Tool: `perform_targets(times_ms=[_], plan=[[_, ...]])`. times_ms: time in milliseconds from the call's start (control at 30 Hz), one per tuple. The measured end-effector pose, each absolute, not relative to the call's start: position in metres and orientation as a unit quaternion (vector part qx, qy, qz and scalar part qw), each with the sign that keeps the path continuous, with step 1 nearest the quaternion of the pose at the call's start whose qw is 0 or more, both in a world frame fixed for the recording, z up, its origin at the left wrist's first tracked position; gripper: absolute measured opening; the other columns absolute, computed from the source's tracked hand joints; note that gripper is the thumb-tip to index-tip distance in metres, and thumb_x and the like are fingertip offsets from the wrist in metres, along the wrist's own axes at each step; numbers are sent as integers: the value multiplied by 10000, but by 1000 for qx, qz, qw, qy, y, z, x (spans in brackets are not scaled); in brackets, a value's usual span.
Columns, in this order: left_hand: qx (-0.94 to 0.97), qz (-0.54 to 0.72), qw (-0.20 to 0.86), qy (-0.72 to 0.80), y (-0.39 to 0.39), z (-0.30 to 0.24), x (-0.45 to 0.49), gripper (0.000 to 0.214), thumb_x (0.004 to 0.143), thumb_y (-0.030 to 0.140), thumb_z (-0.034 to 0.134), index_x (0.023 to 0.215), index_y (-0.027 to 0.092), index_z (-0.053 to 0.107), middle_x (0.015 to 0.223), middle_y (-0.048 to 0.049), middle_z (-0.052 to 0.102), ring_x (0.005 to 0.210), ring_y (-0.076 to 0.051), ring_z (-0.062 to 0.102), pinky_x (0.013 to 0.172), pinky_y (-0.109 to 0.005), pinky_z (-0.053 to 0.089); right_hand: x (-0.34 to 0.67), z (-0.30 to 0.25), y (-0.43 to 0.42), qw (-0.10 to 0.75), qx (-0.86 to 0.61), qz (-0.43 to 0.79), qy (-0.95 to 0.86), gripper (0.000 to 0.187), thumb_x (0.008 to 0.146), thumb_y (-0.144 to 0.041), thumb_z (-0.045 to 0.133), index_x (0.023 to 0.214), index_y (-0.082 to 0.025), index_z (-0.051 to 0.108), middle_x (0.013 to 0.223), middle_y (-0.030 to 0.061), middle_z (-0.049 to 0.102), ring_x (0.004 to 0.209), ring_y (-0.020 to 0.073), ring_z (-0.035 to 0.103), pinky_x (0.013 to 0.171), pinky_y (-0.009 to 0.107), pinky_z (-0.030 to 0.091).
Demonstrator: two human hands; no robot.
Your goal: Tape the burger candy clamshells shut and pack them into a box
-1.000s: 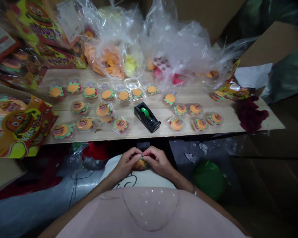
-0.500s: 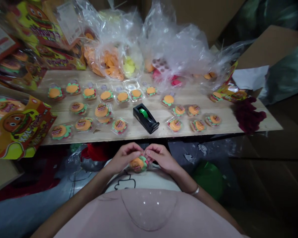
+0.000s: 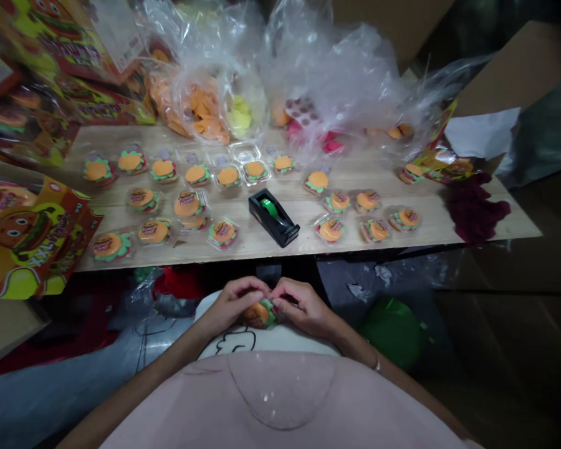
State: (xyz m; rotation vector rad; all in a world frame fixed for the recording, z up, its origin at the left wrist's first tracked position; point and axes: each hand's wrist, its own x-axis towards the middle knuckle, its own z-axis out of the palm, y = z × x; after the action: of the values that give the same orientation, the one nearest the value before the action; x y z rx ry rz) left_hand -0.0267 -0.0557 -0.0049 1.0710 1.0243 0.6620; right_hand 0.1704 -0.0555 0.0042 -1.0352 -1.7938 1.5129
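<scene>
Close to my body, below the table's front edge, a toy burger in a clear plastic pack (image 3: 258, 315) is held between both hands. My left hand (image 3: 235, 304) is closed on its upper left side, thumb on top. My right hand (image 3: 303, 305) pinches the pack's right edge, its fingertips meeting those of the left. The fingers hide part of the pack's upper edge. Straight ahead on the table stands a black tape dispenser (image 3: 273, 218) with a green roll. Packed burgers (image 3: 224, 232) lie on both sides of it.
Behind the wooden table's (image 3: 262, 251) rows of burgers are plastic bags (image 3: 201, 112) of orange and yellow pieces. Printed display boxes (image 3: 32, 234) crowd the left side. A dark red cloth (image 3: 477, 209) lies at the right end. Below right is a green round object (image 3: 393, 333).
My fingertips have shifted slightly along the pack's edge, and the right hand has turned a little. The burger pack stays in both hands. The view has tilted slightly.
</scene>
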Motion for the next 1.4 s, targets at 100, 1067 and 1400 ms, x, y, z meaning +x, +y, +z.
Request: perform_targets(times_ms=[100,1067,1400], plan=[[489,312,635,510,-54,-5,-20,236,814,366,542,836,152,637,817,-44,627,755,-168,569,697,-279,445,164,-1,-57,323,-440,612,-572,168,850,-315,537,783,-166,579,702,4,564,632,117,505,585,236,397],[500,344,584,540,-57,-28,-22,288,765,423,611,816,183,460,740,24,519,677,-123,491,614,-229,398,174,-25,-66,358,-512,558,-546,76,801,-208,547,846,-183,603,753,-2,551,683,124,499,620,237,400],[541,322,526,571,-64,-22,-24,288,748,403,640,842,178,487,744,15,571,695,-142,530,628,-238,412,170,-2,-69,304,-471,423,-712,263,843,-176,510,1072,-211,634,897,55,569,819,171,551,733,290,438]])
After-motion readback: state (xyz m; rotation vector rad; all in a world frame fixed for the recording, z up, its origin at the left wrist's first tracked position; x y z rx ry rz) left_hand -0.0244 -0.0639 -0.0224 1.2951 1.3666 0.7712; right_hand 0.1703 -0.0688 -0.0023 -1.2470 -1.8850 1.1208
